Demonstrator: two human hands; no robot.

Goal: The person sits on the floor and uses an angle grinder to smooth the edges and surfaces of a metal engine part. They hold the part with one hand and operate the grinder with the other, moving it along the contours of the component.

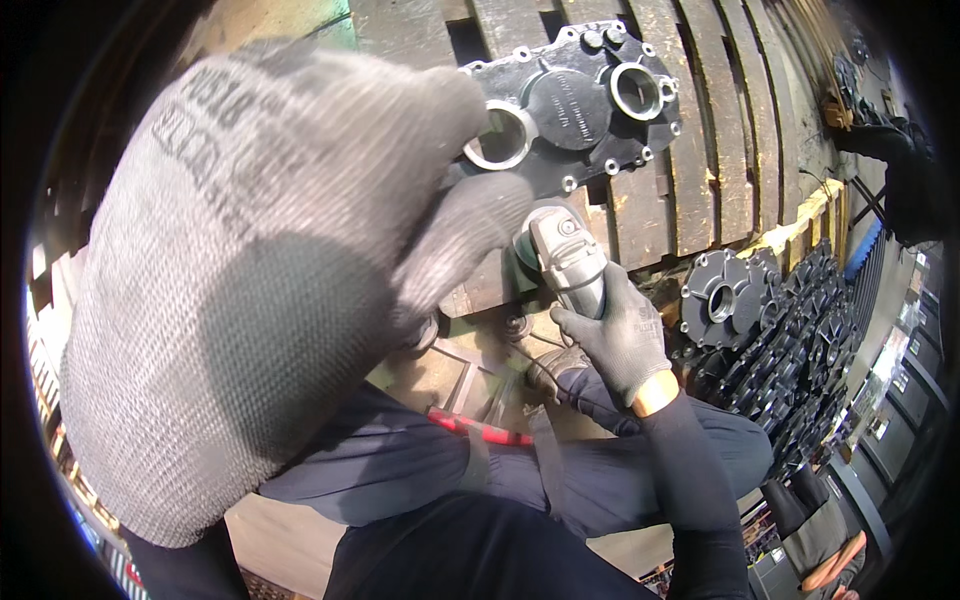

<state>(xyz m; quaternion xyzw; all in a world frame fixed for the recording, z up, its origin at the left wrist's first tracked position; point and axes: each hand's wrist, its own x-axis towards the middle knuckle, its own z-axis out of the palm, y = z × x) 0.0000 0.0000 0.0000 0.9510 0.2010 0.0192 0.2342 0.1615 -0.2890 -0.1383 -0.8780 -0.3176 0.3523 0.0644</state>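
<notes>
From the head camera we look down on a dark cast metal cover plate [580, 100] with two bright round bores and bolt holes along its edge; it lies flat on a tabletop [700, 150] of worn wooden slats.

Our left hand [260, 270], in a grey knit glove, is raised close to the lens and fills most of the picture left of the plate. Its fingertips [470, 110] reach the plate's near-left corner beside the larger bore, and the thumb bends toward the grinder below. We cannot tell whether this hand actually grips the plate or only presses on it.

Our right hand [620, 335], in a dark glove, is wrapped tight around the grey body of an angle grinder [568, 258]. The grinder's head sits just below the plate's lower edge, at the front of the slats.

Right of and below the plate, beyond the tabletop's edge, we see a stack of similar dark castings [790, 330], one with a round hub facing us. Below the plate our dark trousers [420, 470] show, with a red strip [480, 430] lying across them.
</notes>
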